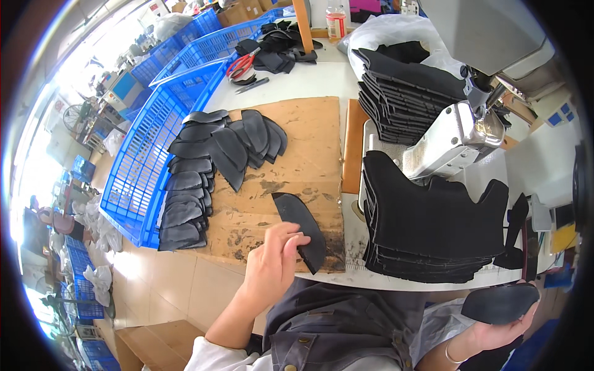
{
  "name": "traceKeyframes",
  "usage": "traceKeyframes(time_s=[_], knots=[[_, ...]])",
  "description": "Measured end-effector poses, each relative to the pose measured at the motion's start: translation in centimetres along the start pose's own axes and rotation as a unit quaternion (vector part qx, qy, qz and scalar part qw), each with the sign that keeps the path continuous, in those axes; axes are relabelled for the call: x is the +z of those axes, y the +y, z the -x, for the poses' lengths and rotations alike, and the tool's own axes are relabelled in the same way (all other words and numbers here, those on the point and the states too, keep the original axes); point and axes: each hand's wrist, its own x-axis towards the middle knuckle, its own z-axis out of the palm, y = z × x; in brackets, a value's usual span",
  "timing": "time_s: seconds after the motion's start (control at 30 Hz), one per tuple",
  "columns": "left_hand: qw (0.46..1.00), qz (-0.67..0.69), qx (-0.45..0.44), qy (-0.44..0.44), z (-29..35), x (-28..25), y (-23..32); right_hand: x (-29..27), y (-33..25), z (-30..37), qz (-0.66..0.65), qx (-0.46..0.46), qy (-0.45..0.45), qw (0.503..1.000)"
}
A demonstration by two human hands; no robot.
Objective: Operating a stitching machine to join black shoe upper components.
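White and broad, the tabletop [309,81] carried everything I could see being handled. At its left stood a blue crate [148,235], its contents beyond my making out, with another blue crate [216,46] behind it. A stained cardboard sheet [312,123] covered the middle; a sewing machine [442,142] stood to the right, between two stacks of black panels [436,222]. A clear bag [377,34] bunched behind the rear stack, black material lying against it. Overlapping black pieces [185,180] lay beside the nearer crate.

The curved black piece [314,230] lay near the cardboard's right edge, the left hand [269,252] at its side, thumb and forefinger close together there — pinching or merely resting, I couldn't tell. Past the tabletop's front edge, the right hand [504,331] clasped a second curved piece [498,304], fingers wrapped around it. Both looked light, pliable, hardly fragile, perhaps slightly slick — best taken by the rim, I judged, thumb opposite fingers.
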Motion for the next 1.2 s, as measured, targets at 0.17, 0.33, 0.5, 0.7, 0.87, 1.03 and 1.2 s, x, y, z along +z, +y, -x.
traceKeyframes(time_s=[0.17, 0.33, 0.5, 0.7, 0.87, 1.03, 1.2], knots=[[0.995, -0.057, 0.039, 0.072, -0.9, -0.2, 0.2, -0.6, 0.5, -0.3, -0.102, 0.042, 0.001, 0.994], [0.975, -0.073, 0.151, 0.146, -0.2, -0.7, 0.1, 0.0, -0.4, 1.3, -0.061, -0.052, -0.035, 0.996], [0.834, 0.400, 0.126, -0.359, 0.8, -0.3, 5.8, 7.9, -6.3, 3.4, -0.158, -0.161, -0.563, 0.795], [0.825, 0.457, -0.098, -0.319, 2.2, 1.6, 6.5, 10.1, -7.7, 4.7, -0.115, -0.242, -0.594, 0.758], [0.834, 0.451, 0.059, -0.312, 0.7, 1.2, 7.3, 9.0, -7.2, 3.0, -0.173, 0.035, -0.574, 0.800], [0.907, 0.319, 0.127, -0.242, -1.6, 0.0, 8.4, 7.7, -5.1, 0.3, -0.089, 0.158, -0.712, 0.679], [0.943, 0.148, 0.164, -0.248, -7.3, -0.7, 11.5, 11.0, -7.8, -5.3, 0.089, 0.069, -0.633, 0.766]])
